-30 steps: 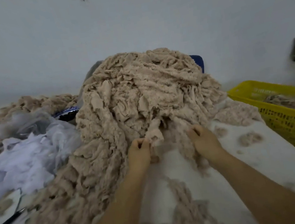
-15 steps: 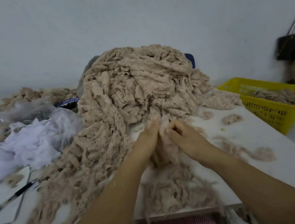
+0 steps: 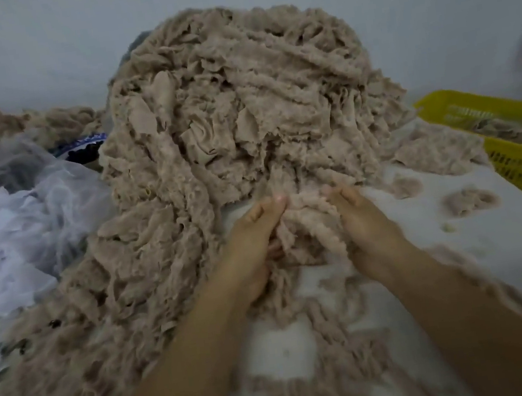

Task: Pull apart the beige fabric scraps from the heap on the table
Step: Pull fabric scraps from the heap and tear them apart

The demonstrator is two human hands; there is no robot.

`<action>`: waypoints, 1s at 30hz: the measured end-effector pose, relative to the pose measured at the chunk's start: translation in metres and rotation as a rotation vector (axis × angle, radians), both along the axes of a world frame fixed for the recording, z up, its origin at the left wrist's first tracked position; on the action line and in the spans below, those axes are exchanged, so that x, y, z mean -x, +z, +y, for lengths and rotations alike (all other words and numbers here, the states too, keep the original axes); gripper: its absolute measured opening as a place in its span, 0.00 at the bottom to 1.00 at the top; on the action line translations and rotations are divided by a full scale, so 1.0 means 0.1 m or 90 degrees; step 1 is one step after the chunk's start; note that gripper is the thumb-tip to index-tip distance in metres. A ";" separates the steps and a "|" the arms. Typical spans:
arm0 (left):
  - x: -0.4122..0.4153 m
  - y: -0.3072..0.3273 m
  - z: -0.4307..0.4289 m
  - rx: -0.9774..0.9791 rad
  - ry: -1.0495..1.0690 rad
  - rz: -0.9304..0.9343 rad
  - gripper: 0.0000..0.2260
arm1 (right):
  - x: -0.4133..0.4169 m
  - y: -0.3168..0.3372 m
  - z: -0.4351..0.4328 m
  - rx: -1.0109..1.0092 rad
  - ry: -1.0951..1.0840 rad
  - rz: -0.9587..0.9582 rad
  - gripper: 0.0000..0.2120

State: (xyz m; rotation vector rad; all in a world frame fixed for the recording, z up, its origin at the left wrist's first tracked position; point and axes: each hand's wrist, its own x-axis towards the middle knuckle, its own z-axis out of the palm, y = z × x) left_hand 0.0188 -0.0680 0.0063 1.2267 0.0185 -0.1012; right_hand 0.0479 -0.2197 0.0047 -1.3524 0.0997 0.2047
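A tall heap of beige fabric scraps (image 3: 240,106) rises in the middle of the white table (image 3: 510,236) and spills toward the near edge. At the foot of the heap my left hand (image 3: 252,242) grips a bunch of beige scraps (image 3: 303,225), fingers curled round it. My right hand (image 3: 365,220) holds the other side of the same bunch, fingers curled into the fabric. The two hands are a short way apart with the bunch stretched between them. The fingertips are partly buried in the fabric.
White plastic bags and white cloth (image 3: 22,224) lie at the left. A yellow basket (image 3: 515,155) with beige scraps stands at the right edge. Small loose scraps (image 3: 469,200) lie on the table right of my hands. A grey wall stands behind.
My hands, close together half a second ago, have moved slightly apart with the bunch between them. The camera has come closer to the heap.
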 end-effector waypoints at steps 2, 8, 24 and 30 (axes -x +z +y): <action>-0.01 0.01 0.02 -0.006 0.011 -0.001 0.19 | -0.04 -0.04 -0.07 -0.083 0.017 0.033 0.12; -0.03 0.12 0.23 0.193 0.087 -0.006 0.18 | -0.07 0.12 -0.28 -0.267 -0.016 -0.014 0.13; 0.03 0.32 -0.19 -0.093 0.000 -0.017 0.24 | 0.23 0.13 -0.04 0.072 0.086 -0.266 0.23; -0.08 0.36 -0.20 0.001 -0.003 -0.079 0.16 | 0.17 0.04 -0.03 0.105 0.127 -0.266 0.09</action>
